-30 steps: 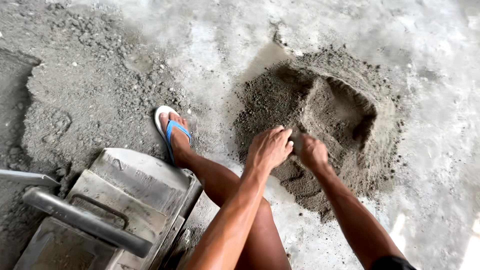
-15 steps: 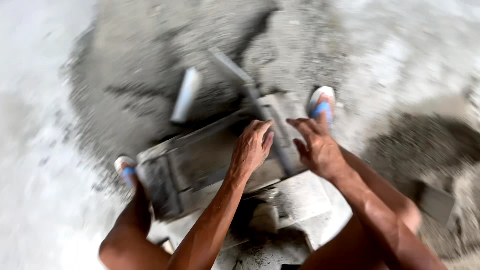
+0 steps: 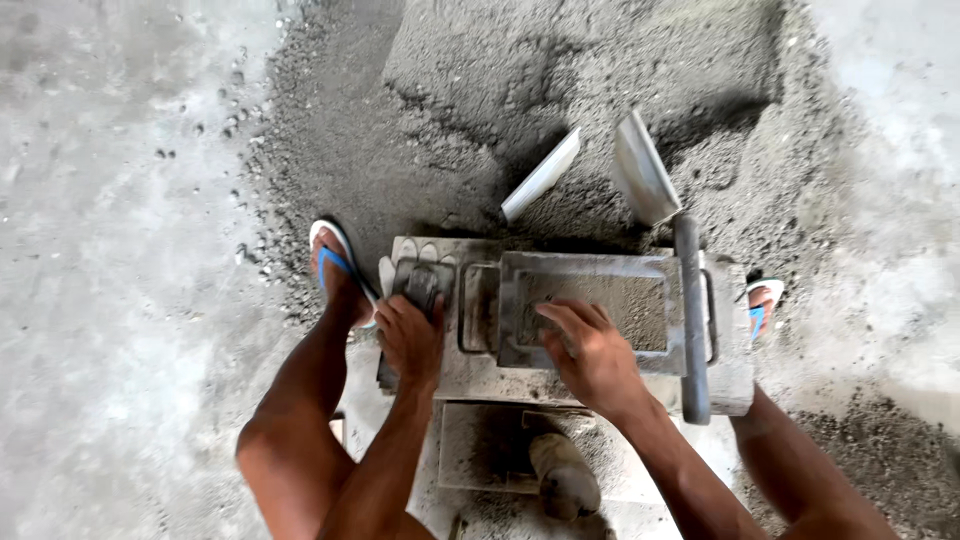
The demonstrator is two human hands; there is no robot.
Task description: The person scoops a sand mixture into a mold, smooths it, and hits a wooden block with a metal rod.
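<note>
Mould box of grey metal sat on the ground between the person's two feet, its rectangular cavity packed with damp grey mix. The right hand lay flat on the near left corner of that fill, fingers spread and clamped on nothing. The left hand rested on the mould's left end plate, fingers loosely curled over its edge; whether they gripped it could not be told.

A dark metal bar handle ran along the right side of the cavity, just beside the fill. Behind the mould, a shovel blade stood tilted in the sand pile, and a pale flat strip leaned in the sand to its left, apart from the blade. Below the mould lay a concrete slab with a short cylindrical lump on it, partly hidden by the right forearm.

The left foot, in a blue-strapped sandal, was touching the mould's left end; the right sandal peeked out past the mould's right side. The floor was rough, pale concrete, dusted with grit and scattered pebbles near the pile.
</note>
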